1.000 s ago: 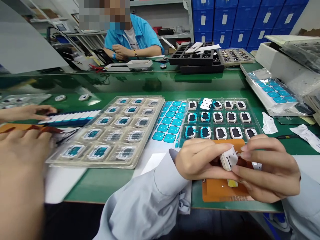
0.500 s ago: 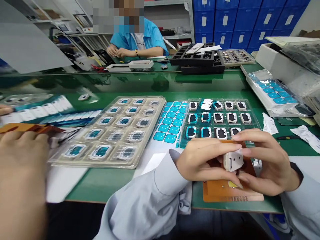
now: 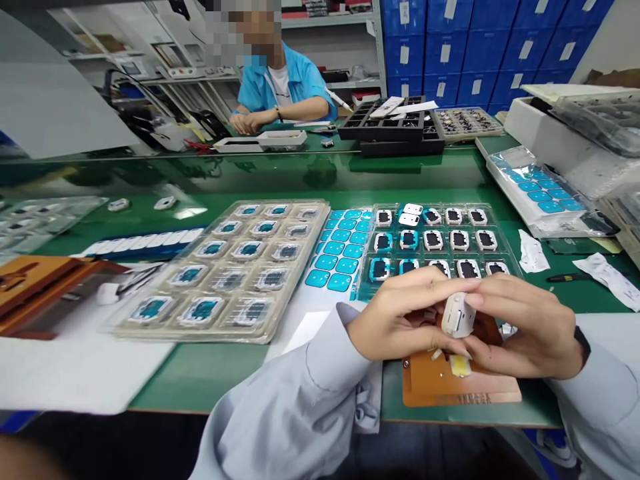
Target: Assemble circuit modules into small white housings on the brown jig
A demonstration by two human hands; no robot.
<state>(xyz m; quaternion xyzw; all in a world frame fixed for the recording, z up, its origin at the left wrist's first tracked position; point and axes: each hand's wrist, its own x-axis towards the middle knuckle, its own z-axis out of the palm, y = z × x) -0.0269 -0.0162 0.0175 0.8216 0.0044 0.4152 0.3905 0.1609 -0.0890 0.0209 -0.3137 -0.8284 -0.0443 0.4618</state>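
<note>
Head camera, looking down over a green worktable (image 3: 300,180): we see the person's left hand (image 3: 395,321) and right hand (image 3: 525,328) meeting at the lower right of the frame. Both are closed in a narrow pinch on one small white housing (image 3: 457,315). The left thumb and forefinger grip its near side and the right fingertips cover its top and far side. The housing is held in the air just above an orange fixture plate (image 3: 430,383), on which lies a small pale yellow piece (image 3: 459,365). We judge that the work in hand is fitting or pressing something on the housing with the fingertips. Handling it from here calls for a steady, even pinch, as it is gripped only by its edges. Just behind the hands is a clear tray (image 3: 506,248) of dark parts in white frames (a few framed in blue), with two white pieces lying loose on top. To its left is a sheet of blue stickers (image 3: 343,250), and further left a stack of clear trays (image 3: 190,331). Across the table a co-worker in a blue shirt (image 3: 285,87) sits with hands together on the surface. The only writing is a line of print along the fixture plate's front edge and white labels on blue bins (image 3: 475,47). Both are too small for us to read.
</note>
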